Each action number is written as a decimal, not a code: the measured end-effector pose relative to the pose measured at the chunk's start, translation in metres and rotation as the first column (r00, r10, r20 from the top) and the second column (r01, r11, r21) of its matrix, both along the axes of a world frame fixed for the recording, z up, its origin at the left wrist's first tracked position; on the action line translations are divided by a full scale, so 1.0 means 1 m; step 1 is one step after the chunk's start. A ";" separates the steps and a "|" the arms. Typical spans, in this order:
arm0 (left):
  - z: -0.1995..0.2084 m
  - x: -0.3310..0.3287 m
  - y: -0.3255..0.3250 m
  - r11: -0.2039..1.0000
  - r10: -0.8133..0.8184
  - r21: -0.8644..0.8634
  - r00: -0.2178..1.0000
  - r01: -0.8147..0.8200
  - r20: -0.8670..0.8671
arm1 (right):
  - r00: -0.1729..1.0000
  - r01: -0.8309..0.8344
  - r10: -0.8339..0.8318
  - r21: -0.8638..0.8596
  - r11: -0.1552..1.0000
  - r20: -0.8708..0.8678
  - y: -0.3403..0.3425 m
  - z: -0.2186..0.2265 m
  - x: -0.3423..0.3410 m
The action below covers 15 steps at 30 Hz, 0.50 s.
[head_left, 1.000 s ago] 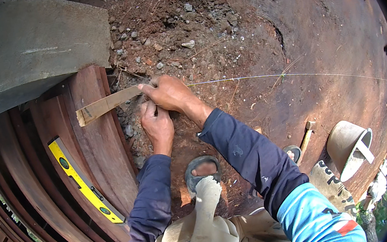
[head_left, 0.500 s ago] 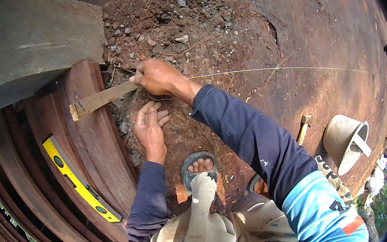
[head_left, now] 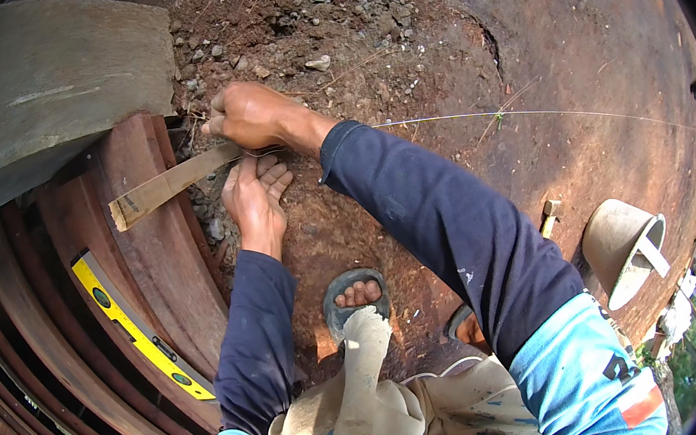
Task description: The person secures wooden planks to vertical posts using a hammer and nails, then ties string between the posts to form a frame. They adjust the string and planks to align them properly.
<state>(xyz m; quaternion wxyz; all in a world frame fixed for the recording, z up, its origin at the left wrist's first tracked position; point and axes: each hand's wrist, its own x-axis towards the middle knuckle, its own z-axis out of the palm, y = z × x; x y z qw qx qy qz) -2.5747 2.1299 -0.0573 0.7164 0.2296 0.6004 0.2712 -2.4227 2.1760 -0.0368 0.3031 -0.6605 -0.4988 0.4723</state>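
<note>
A flat, narrow strip of wood [head_left: 170, 185] reaches from under my hands leftward across a reddish beam. My right hand [head_left: 256, 116] is closed above the strip's inner end, fingertips pinched just past its upper edge; a white string [head_left: 564, 110] runs taut from the far right toward this hand. What lies inside the pinch is mostly hidden. Below it, my left hand [head_left: 255, 199] is turned palm up, its thumb and forefinger against the strip's inner end and its other fingers half curled. A small loop of string shows between the hands.
A yellow spirit level [head_left: 142, 331] lies on the reddish wooden beams [head_left: 152, 245] at left. A concrete block [head_left: 69, 70] stands at upper left, near loose stones. At right are a hammer [head_left: 550, 217] and a pale bucket-like container [head_left: 624, 250]. My sandalled foot [head_left: 356, 295] is below.
My right hand has shifted left and up, its fingertips moving from the strip's end to past its upper edge. The left hand has risen to touch the strip's inner end.
</note>
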 end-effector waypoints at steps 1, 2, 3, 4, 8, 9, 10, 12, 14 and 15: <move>-0.003 0.000 0.001 1.000 0.011 0.004 1.000 -0.011 -0.007 | 1.000 -0.007 0.007 0.009 1.000 0.009 0.003 -0.001 -0.002; -0.005 0.000 0.002 1.000 0.022 0.008 1.000 -0.022 -0.012 | 1.000 -0.004 0.004 0.032 0.999 0.010 0.006 -0.002 -0.005; -0.007 0.000 0.002 0.999 0.037 0.012 0.999 -0.037 -0.010 | 1.000 -0.004 0.003 0.042 0.999 0.006 0.009 -0.003 -0.007; -0.008 -0.001 0.002 0.999 0.051 0.016 0.999 -0.051 -0.007 | 1.000 -0.004 0.003 0.031 1.000 0.015 0.011 -0.004 -0.009; -0.007 -0.005 -0.004 0.990 0.122 0.067 0.993 -0.122 0.006 | 0.999 0.044 -0.044 0.008 0.999 0.021 0.016 -0.014 -0.008; -0.006 -0.006 -0.006 0.987 0.135 0.087 0.991 -0.136 0.007 | 0.998 0.062 -0.062 0.004 0.998 0.020 0.016 -0.017 -0.007; -0.005 -0.008 -0.006 0.987 0.133 0.096 0.991 -0.131 -0.008 | 0.993 0.108 -0.109 0.022 0.994 0.045 0.016 -0.019 -0.008; -0.004 -0.010 -0.006 0.985 0.136 0.106 0.991 -0.135 -0.006 | 0.992 0.126 -0.127 0.062 0.990 0.018 0.017 -0.022 -0.009; -0.003 -0.011 -0.005 0.985 0.130 0.118 0.992 -0.128 -0.007 | 0.987 0.158 -0.159 0.063 0.985 0.012 0.020 -0.023 -0.012; -0.003 -0.011 -0.004 0.986 0.121 0.120 0.993 -0.118 -0.014 | 0.983 0.183 -0.184 0.054 0.982 0.012 0.021 -0.023 -0.014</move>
